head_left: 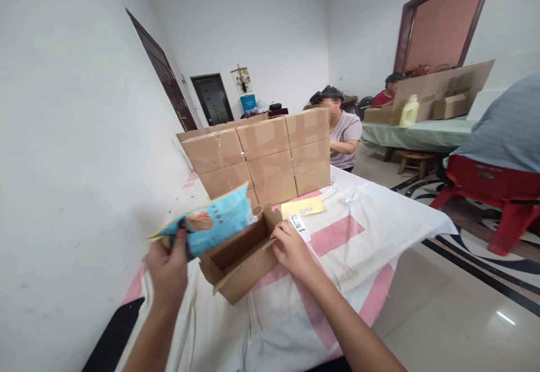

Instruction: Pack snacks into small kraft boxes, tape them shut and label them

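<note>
My left hand (169,265) is closed on one end of a blue plastic packet (219,217) with a brown picture on it. The packet is tilted, and its far end hangs over the back edge of an open cardboard box (247,276). What I can see of the box's inside is bare brown card. At the box's right end, my right hand (291,248) pinches the rim with bent fingers. Just beyond those fingers lies a small white printed card (299,228), with a yellow sheet (304,207) behind it.
Stacked cardboard boxes (265,158) form a wall across the table (354,259), which has a white and pink cloth. A person (348,130) sits behind it. To the right are a red plastic chair (489,192) with someone on it and another table with a yellow bottle (409,112).
</note>
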A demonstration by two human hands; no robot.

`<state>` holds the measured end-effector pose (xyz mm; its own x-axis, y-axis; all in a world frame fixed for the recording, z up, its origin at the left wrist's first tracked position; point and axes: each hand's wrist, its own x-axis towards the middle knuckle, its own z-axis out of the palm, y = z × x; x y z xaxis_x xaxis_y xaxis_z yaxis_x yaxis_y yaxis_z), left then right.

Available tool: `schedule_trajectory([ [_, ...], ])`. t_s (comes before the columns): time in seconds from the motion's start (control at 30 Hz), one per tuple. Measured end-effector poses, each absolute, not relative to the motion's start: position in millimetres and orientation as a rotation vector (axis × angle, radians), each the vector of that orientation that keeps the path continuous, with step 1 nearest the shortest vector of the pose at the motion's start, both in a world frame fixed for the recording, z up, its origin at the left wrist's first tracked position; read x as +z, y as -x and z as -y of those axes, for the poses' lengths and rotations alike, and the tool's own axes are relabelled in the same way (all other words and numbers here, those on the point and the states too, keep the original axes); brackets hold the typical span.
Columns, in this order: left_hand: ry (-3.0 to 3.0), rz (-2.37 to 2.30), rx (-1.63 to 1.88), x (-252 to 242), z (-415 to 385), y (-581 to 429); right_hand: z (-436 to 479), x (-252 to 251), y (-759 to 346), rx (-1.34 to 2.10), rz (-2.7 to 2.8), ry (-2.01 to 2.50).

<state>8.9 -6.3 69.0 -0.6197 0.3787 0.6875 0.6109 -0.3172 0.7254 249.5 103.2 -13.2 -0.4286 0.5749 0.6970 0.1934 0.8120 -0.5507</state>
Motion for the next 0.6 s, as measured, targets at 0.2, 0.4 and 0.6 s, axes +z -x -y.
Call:
schedule_trajectory([
  [0.2,1.737,2.12,-1.357,58.1,-10.3,-22.4,-95.0,-11.9,-253.2,0.528,1.992,0.548],
  [0.4,1.398,2.175,-1.186,33.2,32.4,10.3,-103.8,-31.8,-253.8,0.738,1.716,0.632],
  [0.6,1.813,2.074,-1.376,-14.9,40.3,11.7,-127.9,-36.4,-240.6,1.031,1.683,0.481],
])
